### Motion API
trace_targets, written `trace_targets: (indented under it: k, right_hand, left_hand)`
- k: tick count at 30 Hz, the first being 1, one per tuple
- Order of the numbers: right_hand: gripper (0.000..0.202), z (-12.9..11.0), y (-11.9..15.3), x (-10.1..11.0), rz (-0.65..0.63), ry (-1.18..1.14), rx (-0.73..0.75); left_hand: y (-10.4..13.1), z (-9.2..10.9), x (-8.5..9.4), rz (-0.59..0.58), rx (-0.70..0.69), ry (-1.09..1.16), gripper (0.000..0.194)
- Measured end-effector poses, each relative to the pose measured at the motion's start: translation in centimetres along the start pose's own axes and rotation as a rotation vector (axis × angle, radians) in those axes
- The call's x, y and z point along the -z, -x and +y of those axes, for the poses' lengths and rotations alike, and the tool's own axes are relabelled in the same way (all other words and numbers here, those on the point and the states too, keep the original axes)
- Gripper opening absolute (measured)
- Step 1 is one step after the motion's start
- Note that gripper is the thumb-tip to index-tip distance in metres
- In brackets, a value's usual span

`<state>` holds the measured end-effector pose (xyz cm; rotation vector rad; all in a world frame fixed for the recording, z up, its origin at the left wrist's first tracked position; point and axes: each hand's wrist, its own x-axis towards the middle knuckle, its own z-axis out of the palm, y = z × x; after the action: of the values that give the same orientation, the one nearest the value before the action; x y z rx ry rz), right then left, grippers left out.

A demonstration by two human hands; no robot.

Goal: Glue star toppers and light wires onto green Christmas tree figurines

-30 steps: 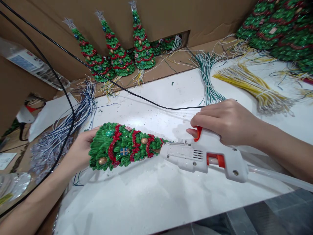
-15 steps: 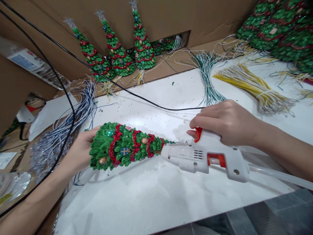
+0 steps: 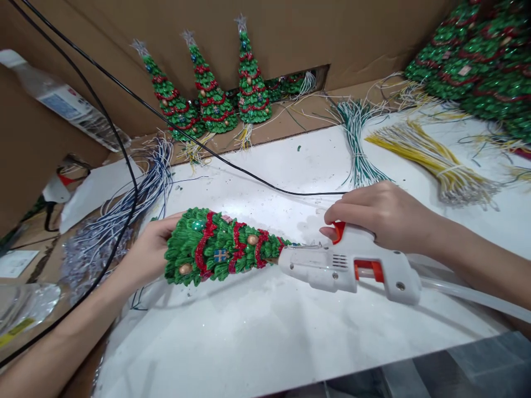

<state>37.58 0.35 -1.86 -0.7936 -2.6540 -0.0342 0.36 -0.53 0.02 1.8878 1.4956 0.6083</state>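
My left hand (image 3: 153, 246) grips a green Christmas tree figurine (image 3: 219, 249) at its wide base, the tree lying sideways with its narrow end to the right. Red garlands, gold balls and a small blue present decorate it. Around the handle of a white hot glue gun (image 3: 315, 268), my right hand (image 3: 385, 218) is closed, a finger at the orange trigger. The gun's nozzle end is at the narrow end of the tree; whether it touches cannot be made out. A clear glue stick (image 3: 468, 298) runs out of the gun's back.
Three star-topped trees (image 3: 253, 83) stand along the cardboard wall (image 3: 365, 33). Green-white wires (image 3: 359, 149), yellow wires (image 3: 431, 157) and blue-white wires (image 3: 141, 185) lie around the white board (image 3: 249, 331). A black cord (image 3: 232, 163) crosses above. A plastic bottle (image 3: 68, 102) leans at left.
The view has shifted slightly, so the background sits lower and further right. The tree appears a little further right in the picture; both hands keep their grips.
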Motion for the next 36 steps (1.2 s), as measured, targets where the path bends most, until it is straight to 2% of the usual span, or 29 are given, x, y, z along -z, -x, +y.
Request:
trace_targets:
  k: [6,10,16,21,28,36]
  right_hand:
    - [0.022,0.2,0.2,0.1,0.016,-0.032,0.011]
    - [0.026,0.1,0.2,0.5,0.023,-0.081,-0.002]
    - [0.022,0.2,-0.1,1.4,0.107,-0.120,-0.041]
    - [0.022,0.6,-0.1,1.2,0.106,0.043,-0.084]
    - [0.045,1.8,-0.1,-0.2,0.073,0.190,-0.217]
    - [0.026,1.1,-0.1,0.5,0.103,0.053,-0.147]
  left_hand:
    - [0.1,0.7,0.0,-0.065,-0.041,0.049,0.016]
    - [0.3,0.5,0.2,-0.098,-0.028,0.084,0.016]
    - [0.6,0.1,0.3,-0.140,-0.048,0.105,0.019]
    - [0.8,0.1,0.1,-0.146,-0.056,0.135,0.023]
    - [0.9,0.3,-0.1,-0.160,-0.067,0.212,0.023]
    - [1.0,0.3,-0.1,-0.152,-0.082,0.228,0.022]
